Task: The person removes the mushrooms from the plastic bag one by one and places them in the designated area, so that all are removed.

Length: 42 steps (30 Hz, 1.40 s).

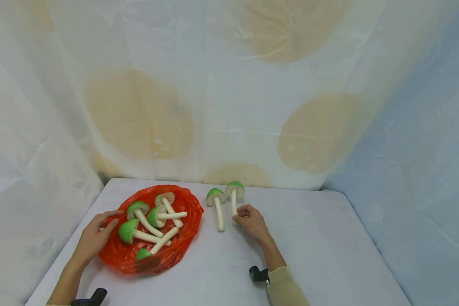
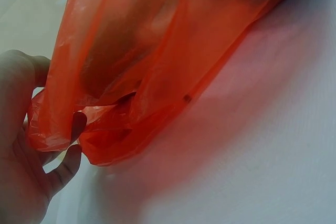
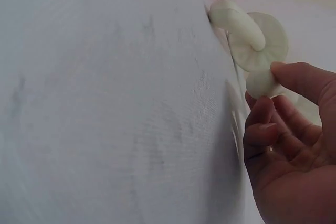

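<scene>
A red plastic bag point(image 1: 191, 236) lies spread wide at the left in the head view, with several green-capped toy mushrooms point(image 1: 128, 231) inside. My left hand point(image 1: 93, 238) grips the bag's left rim; up close, its fingers and thumb point(image 2: 65, 169) curl about the crumpled edge. Right of the bag, one mushroom point(image 1: 219, 212) rests on the table, cap toward the back. Beside it, my right hand point(image 1: 254, 223) pinches the lower stem of another mushroom point(image 1: 235, 191) between thumb and fingers. The right wrist view shows this stem's end point(image 3: 261, 83) in the pinch, with the other mushroom point(image 3: 257, 40) just behind.
The white table point(image 1: 321, 246) runs back to a curtain point(image 1: 237, 106) with pale orange round patches. More hanging sheeting point(image 1: 417, 148) encloses the right and left sides. Dark wrist devices point(image 1: 258, 274) sit on both wrists.
</scene>
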### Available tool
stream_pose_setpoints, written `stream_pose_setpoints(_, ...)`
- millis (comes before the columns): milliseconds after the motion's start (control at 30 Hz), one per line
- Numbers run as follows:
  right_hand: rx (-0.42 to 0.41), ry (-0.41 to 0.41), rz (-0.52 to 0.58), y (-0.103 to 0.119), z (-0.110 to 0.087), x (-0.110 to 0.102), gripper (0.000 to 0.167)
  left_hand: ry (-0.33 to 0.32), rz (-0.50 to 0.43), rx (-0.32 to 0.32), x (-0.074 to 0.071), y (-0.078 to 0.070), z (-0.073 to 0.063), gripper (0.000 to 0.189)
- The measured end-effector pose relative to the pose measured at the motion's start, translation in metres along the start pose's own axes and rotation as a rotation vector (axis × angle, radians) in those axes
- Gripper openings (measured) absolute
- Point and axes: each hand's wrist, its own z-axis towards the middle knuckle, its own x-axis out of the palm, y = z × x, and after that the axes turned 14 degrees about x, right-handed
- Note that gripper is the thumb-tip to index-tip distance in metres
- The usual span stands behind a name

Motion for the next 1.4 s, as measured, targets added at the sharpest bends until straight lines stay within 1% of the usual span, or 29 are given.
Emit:
stream_pose_setpoints(133,0.013,-0.021,-0.020,-0.0009,0.0018,-0.0002,0.032,0.002,-0.002,0.001,-0.0007,-0.0016,0.0004,0.042)
stream_pose_setpoints(333,0.046,-0.020,-0.042,-0.0015,0.0029,-0.0010,0.032,0.007,-0.005,-0.010,-0.0006,-0.0026,0.0006,0.043)
stream_pose_setpoints(567,0.017,-0.032,-0.082,-0.0028,0.0023,-0.0018,0.036,-0.004,-0.009,0.006,0.0003,-0.0037,-0.0003,0.043)
stream_pose_setpoints(800,0.025,-0.016,-0.067,-0.0023,0.0006,-0.0028,0.032,-0.007,0.003,0.014,0.0001,-0.0046,-0.0004,0.042)
stream_pose_setpoints(900,0.030,-0.016,-0.077,-0.0024,0.0007,-0.0022,0.031,-0.004,0.004,0.014,-0.0003,-0.0053,-0.0007,0.042)
stream_pose_setpoints(1033,0.037,-0.018,-0.081,-0.0032,0.0011,-0.0011,0.029,0.008,0.001,-0.001,-0.0004,-0.0053,-0.0006,0.043)
stream_pose_setpoints(1200,0.036,-0.010,-0.058,-0.0028,0.0010,-0.0011,0.028,0.020,-0.009,-0.023,-0.0004,-0.0046,-0.0003,0.045)
stream_pose_setpoints(1400,0.043,-0.009,-0.058,-0.0031,0.0026,-0.0015,0.028,0.018,-0.008,-0.026,-0.0008,-0.0042,-0.0002,0.044)
